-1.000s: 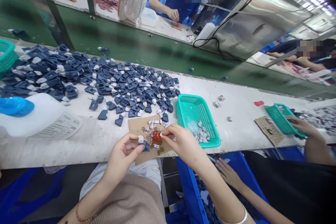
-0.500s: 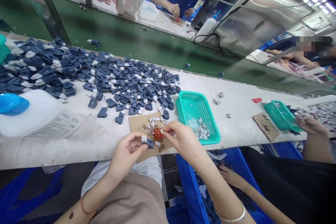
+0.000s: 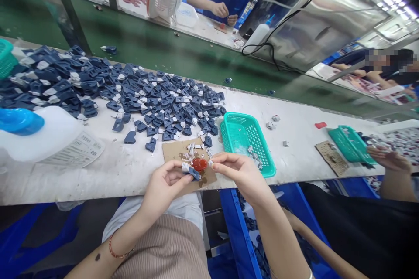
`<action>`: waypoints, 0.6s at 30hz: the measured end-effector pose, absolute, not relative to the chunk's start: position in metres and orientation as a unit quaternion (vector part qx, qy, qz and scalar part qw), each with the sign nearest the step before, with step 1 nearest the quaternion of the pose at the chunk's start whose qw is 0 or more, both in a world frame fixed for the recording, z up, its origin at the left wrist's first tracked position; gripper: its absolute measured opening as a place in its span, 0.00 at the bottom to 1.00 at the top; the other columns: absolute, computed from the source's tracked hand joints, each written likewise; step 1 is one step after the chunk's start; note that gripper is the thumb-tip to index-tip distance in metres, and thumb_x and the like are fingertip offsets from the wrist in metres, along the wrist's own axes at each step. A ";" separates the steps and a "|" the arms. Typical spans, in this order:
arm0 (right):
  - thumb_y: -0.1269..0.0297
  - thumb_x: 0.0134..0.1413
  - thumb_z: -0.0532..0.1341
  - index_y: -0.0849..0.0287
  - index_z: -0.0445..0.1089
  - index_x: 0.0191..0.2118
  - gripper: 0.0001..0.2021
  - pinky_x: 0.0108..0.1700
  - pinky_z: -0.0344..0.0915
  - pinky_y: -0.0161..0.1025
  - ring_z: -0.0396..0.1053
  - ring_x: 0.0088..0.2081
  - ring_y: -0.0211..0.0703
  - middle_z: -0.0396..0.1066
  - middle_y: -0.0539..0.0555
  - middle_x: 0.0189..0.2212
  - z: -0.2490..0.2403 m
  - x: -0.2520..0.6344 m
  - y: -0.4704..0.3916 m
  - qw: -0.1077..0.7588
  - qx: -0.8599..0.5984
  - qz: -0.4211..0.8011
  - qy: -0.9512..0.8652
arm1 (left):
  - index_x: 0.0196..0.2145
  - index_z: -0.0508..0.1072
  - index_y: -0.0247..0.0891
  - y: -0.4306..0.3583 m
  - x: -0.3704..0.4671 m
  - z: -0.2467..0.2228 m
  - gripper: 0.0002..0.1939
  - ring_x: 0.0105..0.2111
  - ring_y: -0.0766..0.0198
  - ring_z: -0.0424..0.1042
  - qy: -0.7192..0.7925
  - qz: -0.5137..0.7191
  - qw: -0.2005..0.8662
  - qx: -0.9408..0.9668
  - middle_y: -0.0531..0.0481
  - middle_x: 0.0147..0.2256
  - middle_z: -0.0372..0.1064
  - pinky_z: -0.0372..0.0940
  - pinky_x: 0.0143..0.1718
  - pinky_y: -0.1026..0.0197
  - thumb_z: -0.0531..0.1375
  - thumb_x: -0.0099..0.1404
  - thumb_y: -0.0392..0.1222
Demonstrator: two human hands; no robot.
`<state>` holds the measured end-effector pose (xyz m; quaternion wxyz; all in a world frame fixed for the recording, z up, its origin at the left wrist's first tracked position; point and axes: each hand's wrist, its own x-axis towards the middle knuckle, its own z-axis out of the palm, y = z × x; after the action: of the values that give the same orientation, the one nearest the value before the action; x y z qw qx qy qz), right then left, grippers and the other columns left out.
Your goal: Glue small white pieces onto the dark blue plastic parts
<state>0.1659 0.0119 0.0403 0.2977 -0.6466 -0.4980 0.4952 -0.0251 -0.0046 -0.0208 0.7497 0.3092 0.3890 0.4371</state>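
Note:
My left hand (image 3: 163, 185) is closed on a dark blue plastic piece (image 3: 194, 175) with a whitish part at its end, held over the cardboard (image 3: 173, 150). Between the thumb and fingertips of my right hand (image 3: 244, 174) is a small white piece (image 3: 210, 163). A glossy red object (image 3: 199, 164), rounded with a narrower end, lies on the cardboard between my hands. Around it are wet spots and several small whitish-grey parts (image 3: 195, 146). The green basket (image 3: 270, 150) beside my right hand has more of these grey parts in it.
A large pile of dark blue pieces (image 3: 157, 100) covers the left and middle of the table. A white jug (image 3: 49, 135) with a blue cap stands at the near left. At the right, a co-worker's hand (image 3: 389, 158) is near another green basket (image 3: 347, 144). Blue bins (image 3: 234, 226) sit below the table edge.
My right hand has drawn back to the right from the red object, with the small white piece in its fingertips. My left hand has shifted right, bringing the blue piece beside the red object.

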 end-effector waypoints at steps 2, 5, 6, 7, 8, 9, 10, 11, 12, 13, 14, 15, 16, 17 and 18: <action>0.58 0.44 0.70 0.60 0.76 0.31 0.11 0.43 0.70 0.40 0.75 0.37 0.44 0.78 0.55 0.34 0.044 0.164 0.007 0.325 -0.622 0.535 -0.470 | 0.32 0.73 0.38 -0.005 -0.023 -0.016 0.10 0.37 0.58 0.78 0.379 0.446 0.751 0.306 0.48 0.35 0.78 0.72 0.42 0.60 0.68 0.53 0.38; 0.60 0.43 0.72 0.60 0.76 0.31 0.10 0.42 0.71 0.39 0.75 0.36 0.42 0.78 0.54 0.34 0.050 0.156 0.001 0.331 -0.604 0.566 -0.452 | 0.32 0.73 0.38 -0.007 -0.022 -0.010 0.10 0.38 0.58 0.78 0.368 0.456 0.751 0.305 0.48 0.34 0.78 0.72 0.41 0.61 0.68 0.53 0.39; 0.60 0.42 0.72 0.60 0.76 0.30 0.10 0.42 0.71 0.39 0.75 0.36 0.42 0.78 0.54 0.34 0.052 0.153 -0.001 0.331 -0.604 0.566 -0.452 | 0.33 0.73 0.37 -0.007 -0.022 -0.009 0.10 0.38 0.58 0.78 0.365 0.458 0.752 0.304 0.48 0.34 0.78 0.72 0.41 0.61 0.69 0.53 0.39; 0.61 0.42 0.72 0.60 0.76 0.30 0.10 0.42 0.71 0.39 0.75 0.36 0.42 0.78 0.54 0.33 0.053 0.151 -0.003 0.329 -0.605 0.565 -0.455 | 0.33 0.73 0.37 -0.008 -0.022 -0.008 0.10 0.38 0.58 0.78 0.363 0.460 0.751 0.303 0.48 0.34 0.78 0.73 0.41 0.60 0.69 0.53 0.39; 0.61 0.42 0.72 0.60 0.76 0.31 0.10 0.42 0.71 0.39 0.75 0.36 0.43 0.78 0.54 0.34 0.055 0.148 -0.004 0.325 -0.606 0.564 -0.458 | 0.33 0.73 0.37 -0.009 -0.022 -0.007 0.10 0.38 0.58 0.78 0.363 0.464 0.750 0.302 0.48 0.34 0.78 0.73 0.41 0.60 0.69 0.53 0.39; 0.61 0.43 0.72 0.60 0.76 0.31 0.11 0.42 0.72 0.39 0.75 0.36 0.43 0.78 0.55 0.34 0.056 0.146 -0.005 0.322 -0.605 0.564 -0.461 | 0.33 0.73 0.37 -0.010 -0.022 -0.006 0.11 0.37 0.58 0.78 0.362 0.468 0.748 0.301 0.47 0.34 0.78 0.73 0.41 0.60 0.69 0.53 0.38; 0.60 0.43 0.72 0.60 0.76 0.31 0.11 0.41 0.72 0.39 0.75 0.37 0.43 0.78 0.55 0.34 0.057 0.145 -0.006 0.319 -0.603 0.565 -0.464 | 0.34 0.73 0.36 -0.010 -0.022 -0.005 0.11 0.37 0.59 0.78 0.361 0.473 0.745 0.301 0.47 0.34 0.78 0.73 0.41 0.60 0.69 0.53 0.37; 0.60 0.44 0.72 0.60 0.76 0.32 0.11 0.41 0.72 0.38 0.75 0.37 0.43 0.78 0.55 0.34 0.057 0.143 -0.007 0.317 -0.600 0.568 -0.466 | 0.34 0.73 0.36 -0.011 -0.023 -0.005 0.11 0.36 0.59 0.78 0.360 0.479 0.742 0.300 0.47 0.34 0.78 0.73 0.40 0.60 0.69 0.53 0.37; 0.60 0.44 0.71 0.60 0.76 0.32 0.11 0.41 0.72 0.38 0.75 0.36 0.43 0.77 0.55 0.33 0.057 0.142 -0.008 0.315 -0.597 0.570 -0.469 | 0.34 0.73 0.35 -0.011 -0.023 -0.005 0.10 0.36 0.60 0.78 0.358 0.484 0.741 0.299 0.48 0.34 0.78 0.73 0.40 0.61 0.68 0.53 0.36; 0.60 0.45 0.71 0.60 0.76 0.32 0.11 0.40 0.72 0.38 0.75 0.36 0.43 0.77 0.54 0.33 0.058 0.141 -0.009 0.315 -0.595 0.568 -0.474 | 0.34 0.73 0.35 -0.012 -0.023 -0.005 0.10 0.36 0.61 0.78 0.355 0.488 0.740 0.298 0.48 0.34 0.78 0.73 0.40 0.62 0.68 0.53 0.35; 0.60 0.45 0.71 0.60 0.76 0.32 0.10 0.40 0.72 0.38 0.75 0.36 0.44 0.77 0.54 0.33 0.058 0.140 -0.009 0.314 -0.594 0.563 -0.482 | 0.33 0.74 0.35 -0.012 -0.023 -0.005 0.09 0.35 0.62 0.78 0.353 0.490 0.739 0.298 0.48 0.34 0.78 0.73 0.40 0.63 0.68 0.53 0.34; 0.60 0.46 0.70 0.60 0.76 0.32 0.10 0.40 0.72 0.38 0.75 0.36 0.44 0.77 0.54 0.33 0.059 0.139 -0.010 0.312 -0.594 0.554 -0.494 | 0.33 0.74 0.35 -0.013 -0.024 -0.005 0.09 0.36 0.63 0.78 0.352 0.492 0.738 0.299 0.49 0.33 0.78 0.73 0.40 0.64 0.68 0.53 0.33; 0.61 0.46 0.70 0.60 0.76 0.32 0.09 0.41 0.72 0.39 0.75 0.36 0.44 0.76 0.54 0.33 0.060 0.138 -0.010 0.311 -0.593 0.541 -0.508 | 0.33 0.74 0.35 -0.013 -0.024 -0.005 0.08 0.36 0.63 0.78 0.352 0.493 0.737 0.300 0.49 0.33 0.78 0.73 0.40 0.65 0.67 0.53 0.33; 0.61 0.47 0.69 0.60 0.76 0.31 0.08 0.41 0.72 0.39 0.75 0.36 0.44 0.76 0.54 0.33 0.061 0.137 -0.011 0.307 -0.593 0.526 -0.526 | 0.33 0.74 0.35 -0.014 -0.024 -0.005 0.08 0.35 0.64 0.78 0.353 0.493 0.736 0.300 0.50 0.33 0.78 0.73 0.40 0.65 0.67 0.54 0.32; 0.62 0.48 0.69 0.59 0.76 0.31 0.07 0.41 0.72 0.39 0.75 0.36 0.44 0.76 0.54 0.33 0.063 0.136 -0.011 0.304 -0.594 0.510 -0.544 | 0.33 0.74 0.35 -0.014 -0.024 -0.005 0.08 0.35 0.64 0.78 0.355 0.493 0.736 0.301 0.50 0.33 0.78 0.73 0.40 0.65 0.67 0.54 0.32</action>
<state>0.1355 -0.0111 0.0630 0.3039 -0.5936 -0.5435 0.5098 -0.0236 -0.0143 -0.0053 0.7356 0.3005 0.3545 0.4929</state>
